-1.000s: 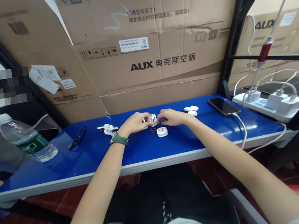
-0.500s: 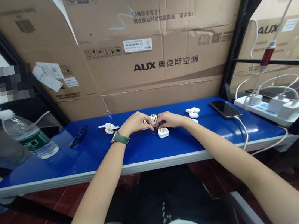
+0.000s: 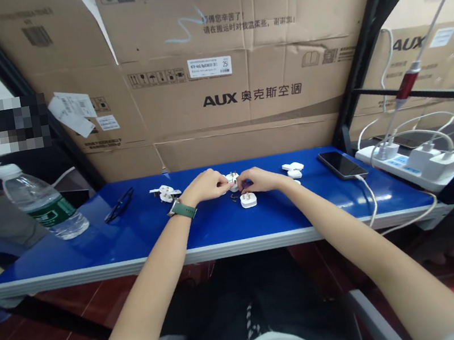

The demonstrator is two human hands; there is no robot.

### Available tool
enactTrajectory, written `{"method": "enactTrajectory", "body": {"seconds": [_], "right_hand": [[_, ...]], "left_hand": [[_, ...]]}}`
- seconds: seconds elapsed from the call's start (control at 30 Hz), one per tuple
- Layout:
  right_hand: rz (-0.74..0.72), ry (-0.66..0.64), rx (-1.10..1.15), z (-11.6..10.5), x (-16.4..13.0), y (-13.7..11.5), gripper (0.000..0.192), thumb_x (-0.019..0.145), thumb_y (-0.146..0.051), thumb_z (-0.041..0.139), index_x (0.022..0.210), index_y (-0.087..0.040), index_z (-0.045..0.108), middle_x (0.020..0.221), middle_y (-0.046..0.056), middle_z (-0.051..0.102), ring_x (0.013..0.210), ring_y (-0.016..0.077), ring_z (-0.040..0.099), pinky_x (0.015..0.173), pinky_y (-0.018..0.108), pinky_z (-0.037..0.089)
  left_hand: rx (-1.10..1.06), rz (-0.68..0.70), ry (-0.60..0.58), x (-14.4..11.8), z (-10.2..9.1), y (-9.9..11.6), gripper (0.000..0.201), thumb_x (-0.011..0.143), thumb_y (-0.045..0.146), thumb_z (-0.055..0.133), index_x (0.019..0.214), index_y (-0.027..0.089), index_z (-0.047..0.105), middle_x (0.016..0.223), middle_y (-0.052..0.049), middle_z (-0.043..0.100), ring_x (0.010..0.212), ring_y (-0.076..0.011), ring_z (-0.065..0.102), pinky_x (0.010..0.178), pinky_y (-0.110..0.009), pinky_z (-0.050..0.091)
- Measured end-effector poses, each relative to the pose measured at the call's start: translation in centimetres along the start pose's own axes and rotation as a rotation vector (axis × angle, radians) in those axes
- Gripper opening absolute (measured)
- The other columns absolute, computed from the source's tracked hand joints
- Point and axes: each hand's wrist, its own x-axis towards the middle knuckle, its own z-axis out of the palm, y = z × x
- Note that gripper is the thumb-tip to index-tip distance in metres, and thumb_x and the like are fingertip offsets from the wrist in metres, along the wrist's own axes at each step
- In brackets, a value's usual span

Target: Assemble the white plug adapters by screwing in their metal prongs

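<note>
My left hand (image 3: 207, 185), with a green-strapped watch (image 3: 182, 208) at the wrist, has thumb and fingers closed in a pinch beside a white plug part (image 3: 232, 178). Facing it, my right hand (image 3: 259, 180) has its fingers curled together at the same part. What either pinch holds is too small or hidden to make out. Another white plug (image 3: 248, 200) lies just in front of my right fingers, pins up. Tiny brass-coloured pieces (image 3: 234, 197), perhaps screws, lie on the blue tabletop below my fingertips.
More white plug parts lie left (image 3: 166, 193) and right (image 3: 294, 169). Glasses (image 3: 119, 205) and a water bottle (image 3: 45, 204) are at the left. A cabled phone (image 3: 342, 165) and a power strip (image 3: 407, 164) are at the right. A cardboard sheet (image 3: 175, 115) stands behind.
My left fingertips have moved slightly right, closer to the white plug part between my hands. The tiny brass-coloured pieces show more clearly. My right hand has barely moved.
</note>
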Motion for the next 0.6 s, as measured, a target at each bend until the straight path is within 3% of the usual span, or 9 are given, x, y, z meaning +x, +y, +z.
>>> {"method": "enactTrajectory", "body": {"seconds": [0.1, 0.2, 0.27, 0.43, 0.5, 0.6], "right_hand": [[0.039, 0.027, 0.019, -1.1, -0.5, -0.5, 0.009, 0.083, -0.019, 0.072, 0.091, -0.015, 0.074, 0.092, 0.004, 0.075, 0.084, 0.0179, 0.065, 0.077, 0.026, 0.043], [0.059, 0.081, 0.028, -2.1, -1.1, -1.3, 0.019, 0.088, -0.033, 0.069, 0.092, -0.015, 0.073, 0.090, 0.005, 0.074, 0.081, 0.0175, 0.063, 0.075, 0.026, 0.042], [0.073, 0.096, 0.035, -2.6, -1.4, -1.9, 0.023, 0.091, -0.037, 0.065, 0.092, -0.015, 0.073, 0.088, 0.004, 0.073, 0.079, 0.0170, 0.062, 0.075, 0.026, 0.041], [0.010, 0.004, 0.104, -3.3, -1.9, -3.1, 0.020, 0.086, -0.035, 0.071, 0.089, -0.015, 0.074, 0.090, 0.004, 0.074, 0.079, 0.0165, 0.062, 0.076, 0.026, 0.042], [-0.027, -0.033, 0.150, -3.4, -2.0, -3.4, 0.018, 0.084, -0.034, 0.073, 0.088, -0.016, 0.074, 0.090, 0.003, 0.075, 0.079, 0.0163, 0.062, 0.076, 0.026, 0.043], [-0.048, -0.070, 0.156, -3.2, -2.0, -3.6, 0.017, 0.082, -0.033, 0.076, 0.088, -0.017, 0.075, 0.089, 0.003, 0.075, 0.080, 0.0165, 0.063, 0.076, 0.026, 0.044]], "left_hand": [[-0.032, 0.018, 0.009, -0.1, 0.0, 0.3, 0.040, 0.093, 0.033, 0.056, 0.056, 0.017, 0.059, 0.049, 0.004, 0.042, 0.049, -0.0087, 0.028, 0.056, -0.030, 0.019], [-0.162, 0.036, 0.026, 0.0, 0.1, 1.0, 0.016, 0.087, 0.023, 0.056, 0.092, 0.018, 0.070, 0.072, 0.001, 0.067, 0.058, -0.0110, 0.049, 0.058, -0.026, 0.030], [-0.242, 0.054, -0.007, 0.1, 0.2, 1.5, 0.030, 0.083, 0.017, 0.054, 0.110, 0.021, 0.067, 0.089, 0.000, 0.074, 0.066, -0.0125, 0.057, 0.061, -0.024, 0.037], [-0.198, 0.101, -0.061, 0.2, 0.5, 2.4, 0.022, 0.085, 0.019, 0.057, 0.104, 0.020, 0.068, 0.092, -0.002, 0.074, 0.072, -0.0148, 0.062, 0.065, -0.025, 0.041], [-0.173, 0.107, -0.069, 0.2, 0.6, 2.5, 0.018, 0.089, 0.029, 0.061, 0.103, 0.020, 0.070, 0.091, -0.004, 0.073, 0.072, -0.0158, 0.063, 0.065, -0.026, 0.042], [-0.183, 0.128, -0.098, 0.2, 0.8, 2.6, 0.031, 0.090, 0.047, 0.068, 0.102, 0.020, 0.071, 0.093, -0.005, 0.073, 0.074, -0.0169, 0.063, 0.066, -0.027, 0.042]]}}
